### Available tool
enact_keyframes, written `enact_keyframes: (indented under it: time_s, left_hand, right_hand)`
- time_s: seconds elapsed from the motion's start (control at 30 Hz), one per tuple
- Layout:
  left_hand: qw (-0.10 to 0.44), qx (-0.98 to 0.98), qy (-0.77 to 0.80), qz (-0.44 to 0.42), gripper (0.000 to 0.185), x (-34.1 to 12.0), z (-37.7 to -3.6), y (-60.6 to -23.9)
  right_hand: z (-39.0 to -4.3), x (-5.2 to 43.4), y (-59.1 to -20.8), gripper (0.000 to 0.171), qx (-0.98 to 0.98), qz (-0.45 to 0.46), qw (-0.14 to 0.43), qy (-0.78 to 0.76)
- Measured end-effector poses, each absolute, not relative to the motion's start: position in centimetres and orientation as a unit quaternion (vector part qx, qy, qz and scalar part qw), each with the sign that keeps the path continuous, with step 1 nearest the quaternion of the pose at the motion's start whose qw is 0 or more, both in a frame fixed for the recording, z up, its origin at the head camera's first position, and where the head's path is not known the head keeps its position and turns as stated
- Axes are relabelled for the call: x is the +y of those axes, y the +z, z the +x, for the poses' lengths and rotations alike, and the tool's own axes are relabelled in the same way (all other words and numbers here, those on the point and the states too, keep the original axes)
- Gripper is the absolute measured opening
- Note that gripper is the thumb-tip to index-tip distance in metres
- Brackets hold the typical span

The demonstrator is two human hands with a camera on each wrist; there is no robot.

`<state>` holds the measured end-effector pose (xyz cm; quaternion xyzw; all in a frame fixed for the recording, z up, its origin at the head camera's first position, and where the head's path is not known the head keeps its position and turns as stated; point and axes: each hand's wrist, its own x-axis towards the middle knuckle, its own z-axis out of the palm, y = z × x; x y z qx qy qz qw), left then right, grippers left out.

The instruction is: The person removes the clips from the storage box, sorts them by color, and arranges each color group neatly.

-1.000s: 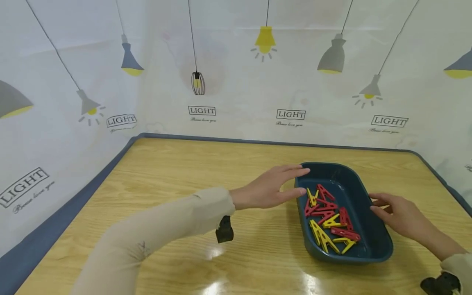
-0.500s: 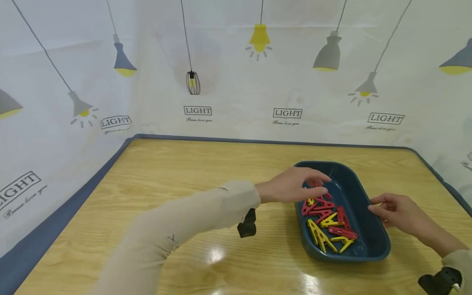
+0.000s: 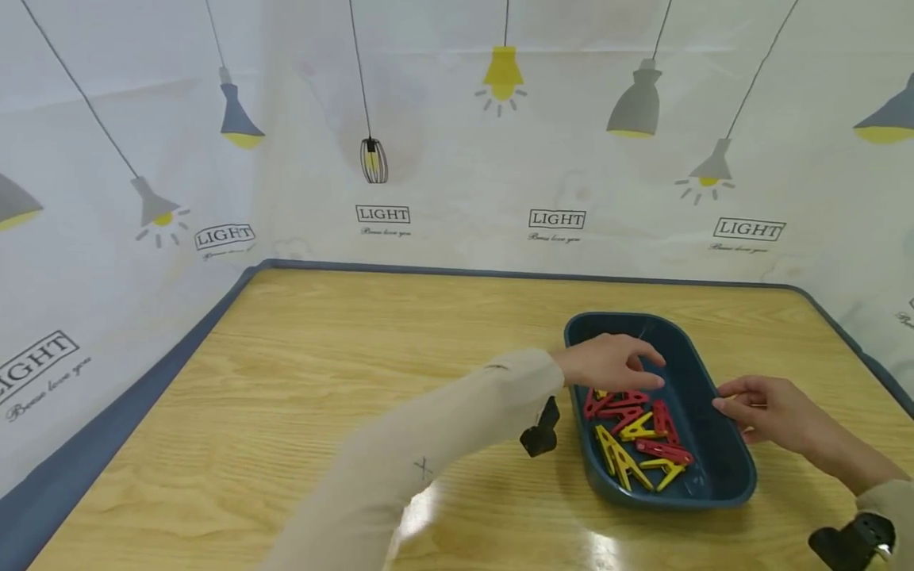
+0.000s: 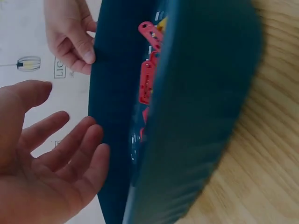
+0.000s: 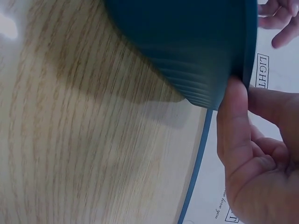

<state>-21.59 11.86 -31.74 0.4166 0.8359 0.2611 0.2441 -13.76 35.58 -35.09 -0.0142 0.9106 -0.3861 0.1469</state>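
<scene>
Right hand [image 3: 774, 408] pinching blue tray [image 3: 721, 485] rim, left hand [image 3: 607, 363] relaxed, empty, tray's long axis near-to-far.

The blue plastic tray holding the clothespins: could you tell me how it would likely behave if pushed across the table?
The blue plastic tray looks rigid and light, so it would probably slide easily on the glossy wooden table. Its low, wide shape seems unlikely to tip. The loose clothespins would probably shift inside.

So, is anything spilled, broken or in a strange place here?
Nothing stands out. The red and yellow pegs all lie inside the blue tub, which sits flat on the table. The left hand hovers over them; the right hand touches the tub's rim.
</scene>
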Motion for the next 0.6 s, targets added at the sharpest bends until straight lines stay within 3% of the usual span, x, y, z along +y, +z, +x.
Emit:
enact_keyframes:
  time_s: [0.33, 0.6]
  left_hand:
    - [0.309, 0.838, 0.308, 0.328, 0.038, 15.9, -21.4, -33.5]
    - [0.314, 0.843, 0.346, 0.267, 0.038, 17.2, -21.1, -33.9]
  right_hand:
    - [-13.9, 35.7, -35.1, 0.052, 0.907, -0.017, 0.154, -0.392]
    - [-13.8, 35.6, -35.1, 0.051, 0.910, -0.010, 0.148, -0.386]
